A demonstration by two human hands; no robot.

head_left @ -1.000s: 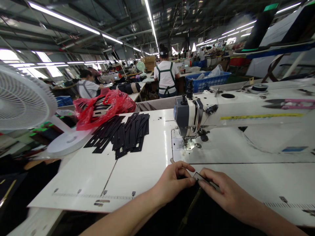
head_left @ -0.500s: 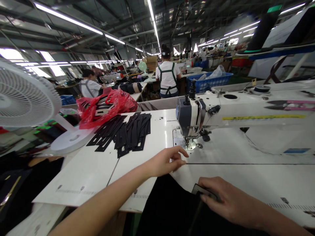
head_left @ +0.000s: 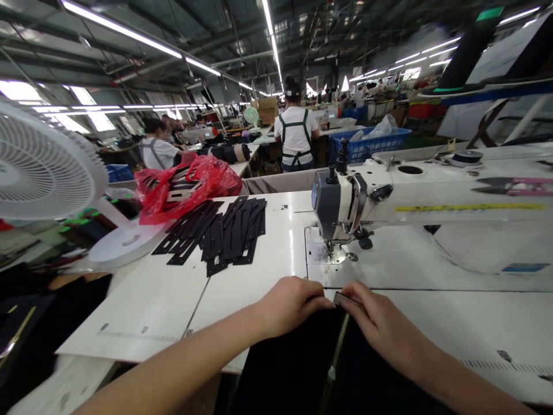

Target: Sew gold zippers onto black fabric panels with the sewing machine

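Black fabric (head_left: 294, 369) with a gold-toothed zipper (head_left: 339, 346) hangs over the table's front edge toward me. My left hand (head_left: 291, 305) is closed, thumb and fingers pinching the fabric's top edge left of the zipper. My right hand (head_left: 382, 323) is closed on a small flat grey piece (head_left: 341, 300) at the zipper's upper end; its exact kind I cannot make out. Both hands' fingertips are close together, just in front of the sewing machine's needle and presser foot (head_left: 334, 253). No fabric lies under the foot.
A pile of black slotted strips (head_left: 224, 233) lies on the white table (head_left: 254, 282) at left. Behind it is a red plastic bag (head_left: 216, 178), beside a white fan (head_left: 43, 167). Pink-handled snips (head_left: 525, 186) rest on the machine arm (head_left: 440, 193). Co-workers (head_left: 296, 135) work beyond.
My left hand has come down from near the needle and taken the fabric's edge. My right hand has risen with the grey piece toward it, bringing the zipper into clear view.
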